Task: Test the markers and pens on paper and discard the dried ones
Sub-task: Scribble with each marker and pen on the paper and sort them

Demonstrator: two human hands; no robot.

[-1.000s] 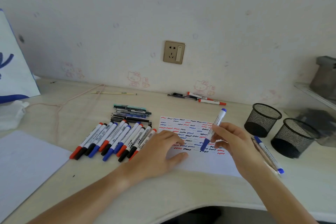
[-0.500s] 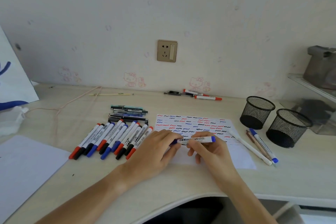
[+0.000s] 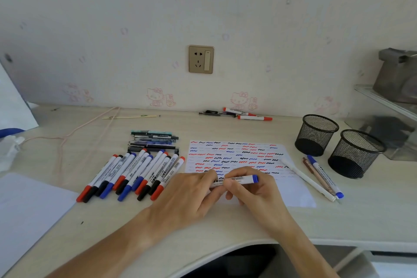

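Blue-capped marker (image 3: pixel 237 180) lay level between both grips above the scribbled paper (image 3: pixel 248 153): left hand (image 3: pixel 191 196) pinched its cap end, right hand (image 3: pixel 255 192) curled round the barrel. Left lay rowed markers (image 3: pixel 130 171); right, loose pens (image 3: pixel 320 178) and mesh cups (image 3: pixel 316 135) on the worktop (image 3: pixel 372 210).

The blue marker (image 3: pixel 237 180) is held level over the near part of the paper (image 3: pixel 293 189), blue end pointing right. That sheet sits mid-desk, covered in red, blue and black squiggles. A row of capped markers (image 3: pixel 133 174) lies just left of it, with a stack of pens (image 3: pixel 154 141) behind them toward the back edge.
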